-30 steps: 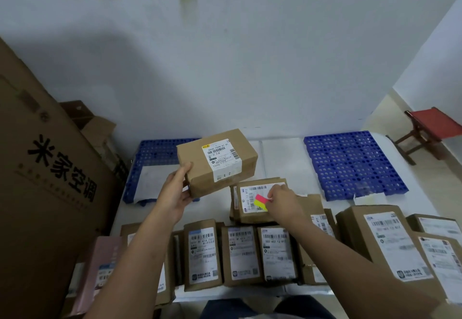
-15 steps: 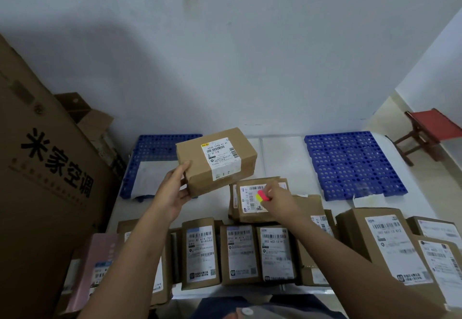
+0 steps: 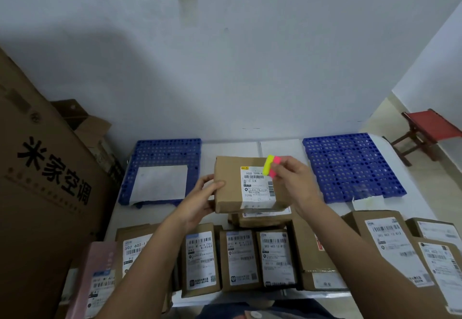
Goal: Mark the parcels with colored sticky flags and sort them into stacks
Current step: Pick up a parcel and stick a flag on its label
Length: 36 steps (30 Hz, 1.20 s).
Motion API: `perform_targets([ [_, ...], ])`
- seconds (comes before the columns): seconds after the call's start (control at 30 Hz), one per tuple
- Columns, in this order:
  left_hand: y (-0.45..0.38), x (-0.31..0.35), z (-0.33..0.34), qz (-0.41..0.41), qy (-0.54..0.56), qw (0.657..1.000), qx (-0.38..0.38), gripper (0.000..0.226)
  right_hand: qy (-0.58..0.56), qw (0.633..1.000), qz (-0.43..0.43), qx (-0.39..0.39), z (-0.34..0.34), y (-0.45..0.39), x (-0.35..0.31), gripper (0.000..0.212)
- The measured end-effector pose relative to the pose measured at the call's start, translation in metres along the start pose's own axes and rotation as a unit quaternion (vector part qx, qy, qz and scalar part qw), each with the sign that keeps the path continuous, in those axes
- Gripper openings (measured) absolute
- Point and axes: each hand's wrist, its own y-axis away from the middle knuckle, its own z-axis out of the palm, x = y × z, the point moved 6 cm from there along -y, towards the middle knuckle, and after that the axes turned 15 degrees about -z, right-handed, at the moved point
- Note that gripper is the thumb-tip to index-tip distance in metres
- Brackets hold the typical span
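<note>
A brown cardboard parcel with a white label is held above the table, its left side gripped by my left hand. My right hand pinches a small pad of yellow and pink sticky flags over the parcel's top right corner. Right under the held parcel lies another parcel, mostly hidden. A row of labelled parcels stands along the table's near edge, with larger ones at the right.
Two blue perforated pallets lie at the back, the left one with a white sheet on it, the right one bare. A big printed carton stands at the left. A red stool is on the floor at the far right.
My right hand lifted the flag pad off the lower parcel and brought it up to the held parcel. My left hand moved that parcel right and lower, above the lower parcel.
</note>
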Motion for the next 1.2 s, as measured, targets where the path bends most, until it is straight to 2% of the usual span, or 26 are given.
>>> perform_targets([
  [0.13,-0.005,-0.006,-0.002,-0.01,-0.028,0.999,0.014,0.054,0.006,0.999,0.019,-0.029,0.011,0.007,0.015,0.016],
  [0.23,-0.007,-0.003,-0.005,0.008,-0.101,0.992,0.07,0.063,0.008,0.999,0.021,-0.035,0.014,0.008,0.019,0.012],
  [0.3,-0.002,0.012,-0.006,0.071,-0.17,0.968,0.17,0.058,0.005,0.999,0.02,-0.033,0.015,0.008,0.018,0.01],
  [0.37,0.011,0.034,-0.002,0.176,-0.214,0.917,0.286,0.045,0.007,0.999,0.022,-0.026,0.015,0.007,0.018,0.007],
  [0.4,0.018,0.043,0.005,0.217,-0.216,0.904,0.298,0.036,0.009,0.999,0.021,-0.023,0.014,0.006,0.018,0.007],
  [0.47,0.019,0.05,0.027,0.235,-0.225,0.914,0.243,0.022,0.008,1.0,0.019,-0.021,0.015,0.007,0.017,0.007],
  [0.53,0.011,0.045,0.05,0.21,-0.217,0.941,0.155,0.016,0.004,1.0,0.013,-0.022,0.015,0.007,0.016,0.007],
  [0.6,0.004,0.04,0.064,0.19,-0.198,0.955,0.111,0.014,0.0,1.0,0.011,-0.023,0.017,0.007,0.014,0.007],
  [0.8,-0.004,0.041,0.071,0.168,-0.128,0.974,0.08,0.007,-0.013,0.999,0.008,-0.034,0.019,0.008,0.013,0.008],
  [1.2,-0.002,0.052,0.071,0.203,-0.233,0.946,0.093,0.013,0.017,0.999,0.004,-0.044,0.017,0.006,0.015,0.007],
])
